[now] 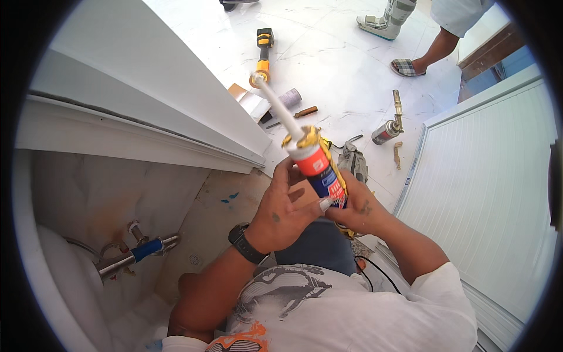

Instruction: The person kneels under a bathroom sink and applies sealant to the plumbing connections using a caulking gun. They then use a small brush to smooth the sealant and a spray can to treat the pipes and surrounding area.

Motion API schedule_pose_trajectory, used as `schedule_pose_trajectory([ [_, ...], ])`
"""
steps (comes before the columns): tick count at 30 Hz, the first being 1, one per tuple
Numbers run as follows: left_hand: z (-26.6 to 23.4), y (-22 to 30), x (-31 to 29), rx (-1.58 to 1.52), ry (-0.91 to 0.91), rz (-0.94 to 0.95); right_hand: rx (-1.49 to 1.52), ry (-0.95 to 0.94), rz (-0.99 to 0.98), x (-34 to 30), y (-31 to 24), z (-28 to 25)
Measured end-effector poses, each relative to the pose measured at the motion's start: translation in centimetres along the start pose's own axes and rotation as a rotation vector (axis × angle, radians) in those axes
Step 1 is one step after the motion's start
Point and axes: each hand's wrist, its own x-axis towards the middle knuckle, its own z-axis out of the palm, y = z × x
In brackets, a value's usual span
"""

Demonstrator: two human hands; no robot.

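Observation:
Both my hands hold a sealant cartridge (316, 166) up in front of my chest, tilted with its long white nozzle (282, 109) toward the far left. The cartridge, with a red and dark blue label, sits in a caulking gun (309, 136) whose frame is crusted with yellow. My left hand (277, 216) wraps the cartridge from the left, its thumb across the label. On the other side my right hand (362, 206) grips the gun's frame, its fingers partly hidden behind it. The gun's rear end is mostly hidden. A black watch (246, 243) is on my left wrist.
On the white tiled floor lie a yellow-black cordless power tool (264, 54), a screwdriver (306, 111), a torch canister (386, 132) and a grey cloth (352, 158). A metal pipe with blue wrap (146, 250) is at left, a white panel (478, 188) at right. Another person's feet (406, 67) stand far right.

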Motion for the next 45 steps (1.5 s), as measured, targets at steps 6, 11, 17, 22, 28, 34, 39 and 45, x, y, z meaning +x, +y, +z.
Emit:
schedule_pose_trajectory([
  [6,-1.9,-3.3,0.0,0.648,-0.407,0.102,0.842,0.315,-0.071,5.3,1.4,-3.7],
  [11,-1.6,-2.6,0.3,0.797,-0.275,0.377,1.301,0.207,-0.106,8.4,0.8,-3.6],
  [17,-3.0,0.2,0.0,0.757,-0.274,0.353,1.552,0.004,-0.112,9.2,0.2,-1.1],
  [22,-2.5,1.4,-0.6,0.759,-0.267,0.308,1.529,-0.051,-0.160,8.8,-0.2,-0.9],
  [28,-2.0,1.3,0.3,0.437,-0.209,0.096,1.632,-0.047,-0.132,8.2,-1.8,-0.8],
  [34,-3.1,1.1,-0.5,0.934,-0.043,0.422,1.050,0.159,-0.039,10.7,-0.1,-5.2],
  [39,-7.4,4.3,-3.2,1.480,0.626,0.813,0.256,0.484,0.258,16.7,9.0,-7.8],
  [45,-10.8,5.7,-0.9,1.578,0.842,0.703,-0.050,0.603,0.540,24.5,22.3,-5.4],
])
